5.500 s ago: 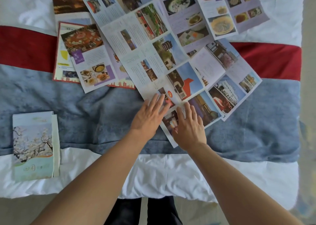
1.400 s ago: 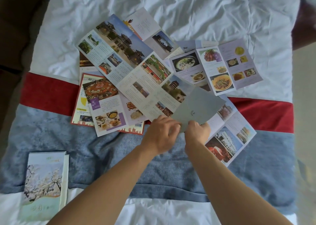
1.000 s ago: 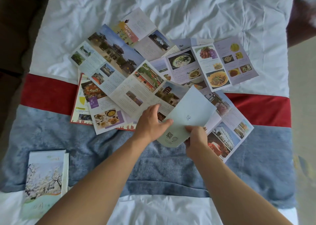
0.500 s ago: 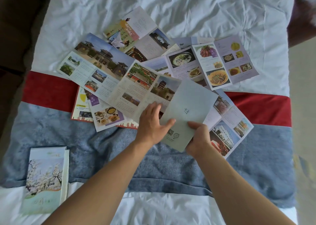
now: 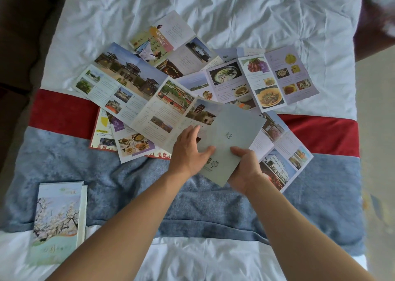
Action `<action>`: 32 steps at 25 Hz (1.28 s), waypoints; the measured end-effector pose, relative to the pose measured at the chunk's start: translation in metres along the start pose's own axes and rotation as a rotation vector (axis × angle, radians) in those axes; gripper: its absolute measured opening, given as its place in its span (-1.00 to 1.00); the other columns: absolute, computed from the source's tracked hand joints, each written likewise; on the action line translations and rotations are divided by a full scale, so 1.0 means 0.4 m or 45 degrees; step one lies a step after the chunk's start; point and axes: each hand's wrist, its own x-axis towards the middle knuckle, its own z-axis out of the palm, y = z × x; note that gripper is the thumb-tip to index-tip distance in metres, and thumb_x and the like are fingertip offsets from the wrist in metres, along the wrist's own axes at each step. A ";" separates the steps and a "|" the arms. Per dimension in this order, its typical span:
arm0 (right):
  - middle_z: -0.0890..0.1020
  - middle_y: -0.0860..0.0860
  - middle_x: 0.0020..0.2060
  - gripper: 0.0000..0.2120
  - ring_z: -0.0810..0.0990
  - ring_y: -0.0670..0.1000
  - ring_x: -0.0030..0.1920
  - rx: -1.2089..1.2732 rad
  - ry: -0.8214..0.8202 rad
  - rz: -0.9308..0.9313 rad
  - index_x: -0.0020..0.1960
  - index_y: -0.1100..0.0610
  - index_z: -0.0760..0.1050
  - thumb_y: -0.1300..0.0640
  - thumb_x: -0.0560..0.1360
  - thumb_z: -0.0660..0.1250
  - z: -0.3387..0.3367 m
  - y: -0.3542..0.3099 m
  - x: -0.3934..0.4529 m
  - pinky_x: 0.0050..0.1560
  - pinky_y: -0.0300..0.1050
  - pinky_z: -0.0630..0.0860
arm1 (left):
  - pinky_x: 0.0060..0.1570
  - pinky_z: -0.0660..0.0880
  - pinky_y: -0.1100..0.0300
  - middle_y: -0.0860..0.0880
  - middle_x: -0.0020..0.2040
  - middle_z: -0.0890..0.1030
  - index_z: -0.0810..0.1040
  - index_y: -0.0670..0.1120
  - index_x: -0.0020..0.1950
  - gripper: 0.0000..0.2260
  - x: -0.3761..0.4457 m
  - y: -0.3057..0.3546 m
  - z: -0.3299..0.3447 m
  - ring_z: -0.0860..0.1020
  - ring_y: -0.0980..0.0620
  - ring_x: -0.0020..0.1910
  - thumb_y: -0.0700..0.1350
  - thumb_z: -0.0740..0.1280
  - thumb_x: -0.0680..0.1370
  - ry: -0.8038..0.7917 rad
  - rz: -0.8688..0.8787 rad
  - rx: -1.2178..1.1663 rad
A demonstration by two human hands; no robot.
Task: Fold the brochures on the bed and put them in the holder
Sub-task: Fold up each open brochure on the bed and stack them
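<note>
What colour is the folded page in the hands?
Pale grey-green folded page, seen in the head view.

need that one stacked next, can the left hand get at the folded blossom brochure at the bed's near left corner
Probably yes. The folded blossom brochure lies alone with nothing on it, on the left hand's side. But that hand is pressing the grey-green panel and must let go first.

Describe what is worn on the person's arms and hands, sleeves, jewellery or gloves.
Nothing is worn that shows. Both forearms are bare up to the bottom edge of the picture, with no sleeve in view. The left hand and the right hand carry no gloves, and no watch, bracelet or ring is visible.
</note>
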 end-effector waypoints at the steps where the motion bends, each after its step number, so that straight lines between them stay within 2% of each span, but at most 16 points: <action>1: 0.72 0.18 0.03 -0.78 0.72 0.21 0.00 -0.089 0.040 -0.035 0.19 0.11 0.51 0.21 0.56 0.25 0.001 0.000 -0.001 -0.02 0.21 0.63 | 0.49 0.18 -0.03 -0.07 0.56 0.24 0.18 -0.05 0.57 -0.28 -0.003 -0.002 0.003 0.19 -0.06 0.53 0.20 0.35 0.52 0.026 -0.007 0.026; 3: 0.69 0.13 0.01 -0.94 0.67 0.10 -0.06 -0.481 0.282 -0.194 0.04 0.10 0.49 0.22 0.59 0.28 -0.003 0.003 0.003 -0.09 0.04 0.61 | 0.49 0.19 -0.05 -0.09 0.55 0.26 0.20 -0.07 0.56 -0.30 -0.014 -0.009 0.010 0.20 -0.08 0.52 0.17 0.36 0.53 0.052 -0.062 0.060; 5: 0.67 0.07 -0.03 -0.95 0.62 0.00 -0.16 -0.811 0.521 -0.396 -0.03 0.10 0.48 0.22 0.54 0.32 -0.024 0.011 0.006 -0.28 -0.11 0.53 | 0.47 0.21 -0.06 -0.09 0.54 0.25 0.20 -0.07 0.56 -0.31 -0.026 -0.015 0.020 0.19 -0.10 0.52 0.14 0.38 0.53 0.035 -0.099 0.080; 6: 0.66 0.06 -0.02 -0.92 0.61 -0.02 -0.19 -0.909 0.578 -0.499 -0.01 0.10 0.49 0.24 0.51 0.31 -0.034 0.014 0.005 -0.31 -0.14 0.51 | 0.46 0.22 -0.06 -0.10 0.55 0.24 0.20 -0.07 0.56 -0.31 -0.031 -0.017 0.025 0.19 -0.10 0.52 0.12 0.38 0.53 0.020 -0.095 0.098; 10: 0.62 0.02 0.04 -0.70 0.61 0.03 -0.16 -1.278 0.735 -0.808 0.15 0.04 0.43 0.29 0.47 0.21 -0.070 0.029 0.002 -0.35 -0.12 0.53 | 0.46 0.24 -0.10 -0.09 0.56 0.21 0.19 -0.06 0.56 -0.33 -0.042 -0.013 0.037 0.17 -0.11 0.53 0.08 0.38 0.54 -0.024 -0.078 0.133; 12: 0.58 -0.06 0.07 -0.49 0.61 0.06 -0.12 -1.410 0.742 -0.901 0.38 -0.06 0.30 0.30 0.49 0.20 -0.077 0.032 -0.004 -0.37 -0.09 0.54 | 0.45 0.26 -0.10 -0.09 0.56 0.21 0.18 -0.07 0.56 -0.33 -0.046 -0.007 0.042 0.18 -0.12 0.52 0.06 0.38 0.54 -0.036 -0.074 0.138; 14: 0.54 -0.08 0.05 -0.33 0.58 0.06 -0.12 -1.514 0.680 -0.986 0.49 -0.14 0.15 0.31 0.48 0.21 -0.084 0.034 -0.011 -0.38 -0.07 0.55 | 0.42 0.30 -0.10 -0.09 0.56 0.21 0.17 -0.07 0.56 -0.33 -0.050 -0.002 0.046 0.20 -0.12 0.51 0.06 0.37 0.55 -0.053 -0.069 0.146; 16: 0.53 -0.10 0.01 -0.33 0.56 0.03 -0.13 -1.512 0.620 -1.040 0.46 -0.17 0.17 0.31 0.47 0.22 -0.082 0.036 -0.019 -0.42 -0.14 0.48 | 0.39 0.34 -0.10 -0.09 0.56 0.21 0.18 -0.08 0.56 -0.33 -0.051 0.003 0.050 0.21 -0.13 0.50 0.07 0.37 0.55 -0.070 -0.067 0.144; 18: 0.54 -0.15 -0.07 -0.39 0.57 -0.03 -0.16 -1.351 0.585 -1.014 0.37 -0.19 0.26 0.32 0.45 0.20 -0.071 0.035 -0.029 -0.45 -0.19 0.41 | 0.37 0.35 -0.08 -0.10 0.55 0.22 0.19 -0.08 0.56 -0.34 -0.051 0.011 0.054 0.23 -0.15 0.49 0.07 0.37 0.55 -0.078 -0.058 0.133; 21: 0.52 -0.18 -0.13 -0.49 0.58 -0.05 -0.14 -1.119 0.617 -0.927 0.17 -0.21 0.29 0.35 0.42 0.14 -0.059 0.029 -0.042 -0.35 -0.07 0.54 | 0.33 0.33 -0.07 -0.10 0.51 0.26 0.21 -0.08 0.54 -0.36 -0.045 0.024 0.054 0.27 -0.15 0.44 0.07 0.36 0.53 -0.057 -0.050 0.107; 25: 0.55 -0.09 -0.11 -0.52 0.58 -0.03 -0.12 -0.985 0.635 -0.848 0.14 -0.11 0.34 0.38 0.38 0.10 -0.051 0.014 -0.053 -0.24 0.04 0.61 | 0.34 0.34 -0.06 -0.08 0.48 0.32 0.23 -0.07 0.52 -0.38 -0.033 0.036 0.044 0.32 -0.12 0.40 0.09 0.33 0.53 -0.026 -0.024 0.070; 28: 0.57 -0.09 -0.10 -0.52 0.58 -0.03 -0.13 -0.979 0.635 -0.856 0.14 -0.09 0.35 0.37 0.36 0.08 -0.051 0.008 -0.059 -0.25 0.02 0.60 | 0.45 0.24 -0.09 -0.10 0.54 0.26 0.21 -0.07 0.54 -0.37 -0.018 0.047 0.028 0.22 -0.12 0.50 0.12 0.30 0.55 0.044 0.040 0.127; 32: 0.58 -0.12 -0.15 -0.51 0.58 -0.01 -0.17 -1.057 0.627 -0.924 0.10 -0.10 0.33 0.36 0.31 0.07 -0.052 -0.002 -0.070 -0.26 0.01 0.56 | 0.54 0.06 -0.11 -0.16 0.60 0.13 0.18 -0.09 0.58 -0.37 0.047 0.083 -0.027 0.06 -0.14 0.59 0.05 0.29 0.57 0.115 0.297 0.322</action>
